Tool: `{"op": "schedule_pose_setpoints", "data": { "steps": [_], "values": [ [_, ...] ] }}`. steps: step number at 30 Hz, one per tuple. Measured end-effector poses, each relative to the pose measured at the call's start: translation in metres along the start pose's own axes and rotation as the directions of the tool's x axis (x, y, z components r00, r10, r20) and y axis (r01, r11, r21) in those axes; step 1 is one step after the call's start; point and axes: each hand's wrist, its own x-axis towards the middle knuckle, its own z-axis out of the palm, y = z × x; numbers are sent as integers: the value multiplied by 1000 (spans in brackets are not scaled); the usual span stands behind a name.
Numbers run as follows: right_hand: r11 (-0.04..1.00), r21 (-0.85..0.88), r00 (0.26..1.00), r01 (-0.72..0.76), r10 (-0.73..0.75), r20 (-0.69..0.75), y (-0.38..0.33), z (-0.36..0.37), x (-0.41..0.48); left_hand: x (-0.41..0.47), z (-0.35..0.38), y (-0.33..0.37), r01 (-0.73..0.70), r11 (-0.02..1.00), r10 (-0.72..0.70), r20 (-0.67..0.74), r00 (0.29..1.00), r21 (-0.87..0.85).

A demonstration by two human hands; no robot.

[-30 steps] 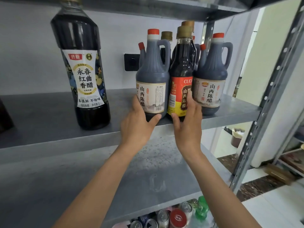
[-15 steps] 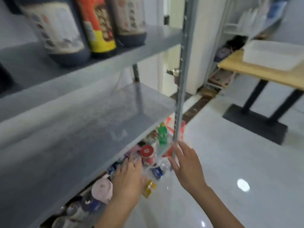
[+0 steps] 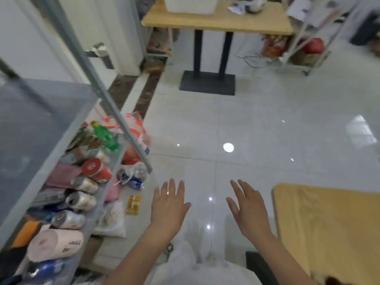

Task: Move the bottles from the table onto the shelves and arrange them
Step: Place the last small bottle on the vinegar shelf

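Note:
My left hand (image 3: 168,204) and my right hand (image 3: 246,206) hover over the white tiled floor with fingers spread, holding nothing. The grey metal shelf unit (image 3: 41,124) stands at the left, its upright post (image 3: 115,112) slanting down toward the floor. The vinegar bottles are out of view. A yellow-topped table corner (image 3: 329,223) lies at the lower right, just right of my right hand; no bottles show on it.
The bottom shelf holds cans, a red-lidded jar (image 3: 94,167), a green bottle (image 3: 104,134) and paper rolls (image 3: 55,243). Bags and packets (image 3: 133,204) litter the floor beside it. A wooden table on a black base (image 3: 207,83) stands ahead, a white rack (image 3: 308,48) at the far right.
The view has swung right and down, away from the shelf with the bottles. Both hands let go of the bottles, dropped and now hang open over the floor.

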Motion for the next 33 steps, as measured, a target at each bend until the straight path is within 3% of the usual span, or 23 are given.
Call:
{"op": "schedule_pose_setpoints", "data": {
  "steps": [7,12,16,19,23,33],
  "values": [
    [969,-50,968,-242,238,-81,84,-36,-108,-14,0,125,-334,937,334,19,942,105],
    [946,-46,930,-322,306,-203,127,-55,-171,-31,8,200,-541,821,539,63,840,185],
    [877,-11,845,-481,460,-272,150,-56,-214,-42,17,244,-654,713,646,125,753,254],
    [812,69,776,-580,576,-258,156,-55,-232,-46,19,266,-704,651,701,133,701,283],
    [782,115,746,-612,620,-244,158,-50,-234,-51,22,281,-734,614,732,139,668,291],
    [751,191,738,-632,659,-147,159,-46,-200,-42,28,255,-667,695,658,137,740,267]
  ]
}}
